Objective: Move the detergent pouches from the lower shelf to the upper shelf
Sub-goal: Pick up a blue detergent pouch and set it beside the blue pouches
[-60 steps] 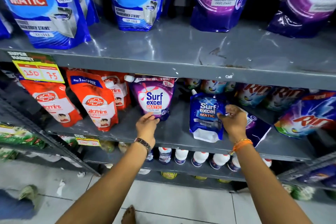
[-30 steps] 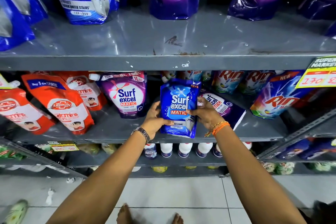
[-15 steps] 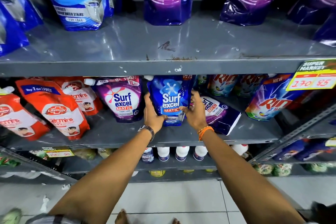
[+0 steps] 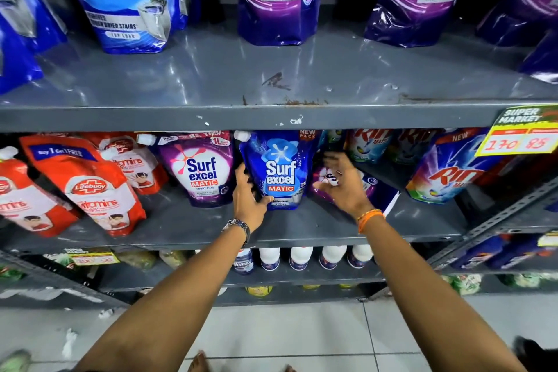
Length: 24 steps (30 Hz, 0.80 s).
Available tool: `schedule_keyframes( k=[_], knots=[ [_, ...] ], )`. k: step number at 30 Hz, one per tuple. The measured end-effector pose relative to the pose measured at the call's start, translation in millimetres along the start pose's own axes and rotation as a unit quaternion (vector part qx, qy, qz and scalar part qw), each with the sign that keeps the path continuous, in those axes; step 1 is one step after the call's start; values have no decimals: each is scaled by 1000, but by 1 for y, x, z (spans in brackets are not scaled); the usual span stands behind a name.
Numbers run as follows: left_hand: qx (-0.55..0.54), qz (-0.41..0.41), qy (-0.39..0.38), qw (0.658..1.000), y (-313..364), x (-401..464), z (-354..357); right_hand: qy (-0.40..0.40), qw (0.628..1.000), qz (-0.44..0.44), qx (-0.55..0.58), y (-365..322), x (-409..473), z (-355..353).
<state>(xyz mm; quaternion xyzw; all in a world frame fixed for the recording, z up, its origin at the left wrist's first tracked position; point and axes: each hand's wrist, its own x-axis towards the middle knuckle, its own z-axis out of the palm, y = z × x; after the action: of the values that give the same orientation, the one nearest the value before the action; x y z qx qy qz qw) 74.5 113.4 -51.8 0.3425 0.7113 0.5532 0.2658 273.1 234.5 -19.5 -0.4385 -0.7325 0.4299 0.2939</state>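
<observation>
Glossy blue Surf Excel pouch, white spout at its 11 o'clock, stands upright on the grey metal lower shelf. My left hand touches its lower-left edge, fingers loose. My right hand is spread wide, off it; half a second ago both clamped it. Upper shelf scuffed, rusty.

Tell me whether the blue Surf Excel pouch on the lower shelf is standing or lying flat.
Standing: the blue pouch is upright, white cap at top, base on the lower shelf.
</observation>
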Motion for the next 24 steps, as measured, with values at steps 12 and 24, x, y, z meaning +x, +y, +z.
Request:
schedule_keyframes(
  k=[12, 24],
  knots=[
    [-257, -257, 136, 922, 13, -56, 56, -88, 928, 157, -328, 38, 2, -86],
    [-177, -317, -136, 922, 52, -45, 129, -55, 942, 261, -206, 47, -14, -86]
  ],
)
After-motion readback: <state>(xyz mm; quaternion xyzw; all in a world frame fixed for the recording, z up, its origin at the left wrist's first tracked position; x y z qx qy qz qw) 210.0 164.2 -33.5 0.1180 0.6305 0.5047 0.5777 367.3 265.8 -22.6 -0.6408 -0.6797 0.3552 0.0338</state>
